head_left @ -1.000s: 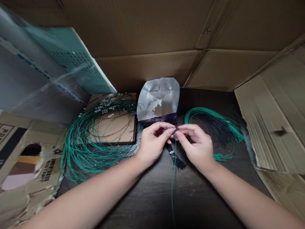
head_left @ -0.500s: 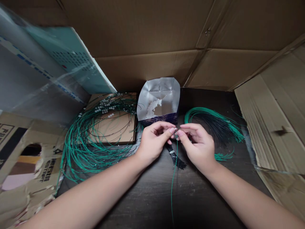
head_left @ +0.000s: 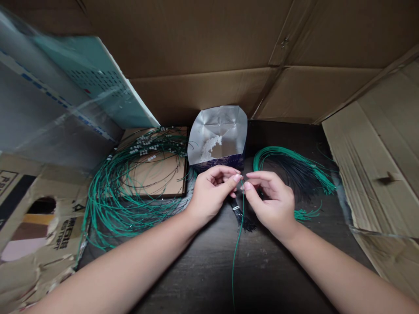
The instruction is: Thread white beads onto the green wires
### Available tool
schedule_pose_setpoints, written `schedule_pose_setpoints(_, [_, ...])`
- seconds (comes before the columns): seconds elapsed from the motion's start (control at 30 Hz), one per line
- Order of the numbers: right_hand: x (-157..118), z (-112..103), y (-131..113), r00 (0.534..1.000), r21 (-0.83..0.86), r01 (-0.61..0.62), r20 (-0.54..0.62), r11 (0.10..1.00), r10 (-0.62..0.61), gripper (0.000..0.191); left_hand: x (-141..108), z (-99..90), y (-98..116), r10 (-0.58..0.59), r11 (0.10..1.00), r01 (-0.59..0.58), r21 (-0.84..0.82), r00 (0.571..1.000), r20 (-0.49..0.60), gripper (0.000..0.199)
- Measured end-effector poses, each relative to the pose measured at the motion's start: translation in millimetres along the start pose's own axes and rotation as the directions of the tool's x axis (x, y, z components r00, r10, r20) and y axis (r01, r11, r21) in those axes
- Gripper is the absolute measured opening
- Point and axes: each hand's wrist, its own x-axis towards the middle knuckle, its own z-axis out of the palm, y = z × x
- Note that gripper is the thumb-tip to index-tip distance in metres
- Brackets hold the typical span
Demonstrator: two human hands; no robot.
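Observation:
My left hand is closed in a pinch, thumb against forefinger, on the upper end of a thin green wire. A tiny pale piece shows at its fingertips, too small to make out fully. Facing it, my right hand has its thumb and fingertips closed at the same wire, just below the left fingertips. From there the wire hangs down toward the bottom of the view. Under the hands lies a bundle of black wires with a white tie. Behind them stands an open silver bag holding small white beads.
At left, many green wires with white pieces lie over a cardboard board. A bundle of green and black wires lies at right on the dark tabletop. Cardboard walls enclose the back and sides.
My right thumb has shifted slightly down and away from the left fingertips. The hanging wire's lower part has swung a little left. My left hand stays nearly still.

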Motion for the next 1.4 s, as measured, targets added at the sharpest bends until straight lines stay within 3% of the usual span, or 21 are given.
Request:
schedule_pose_setpoints(1.13, [2.1,-0.3,-4.1,0.999,0.032,-0.040,0.007,0.999,0.040,0.022,-0.1,-1.4,-3.7,-0.014,0.999,0.012,0.042,0.999,0.046,0.031])
schedule_pose_setpoints(1.4, [2.8,-0.7,-4.3,0.998,0.074,-0.024,0.063,0.997,0.019,0.026,0.2,-1.4,-3.4,-0.009,0.998,0.005,0.070,0.999,0.052,0.030])
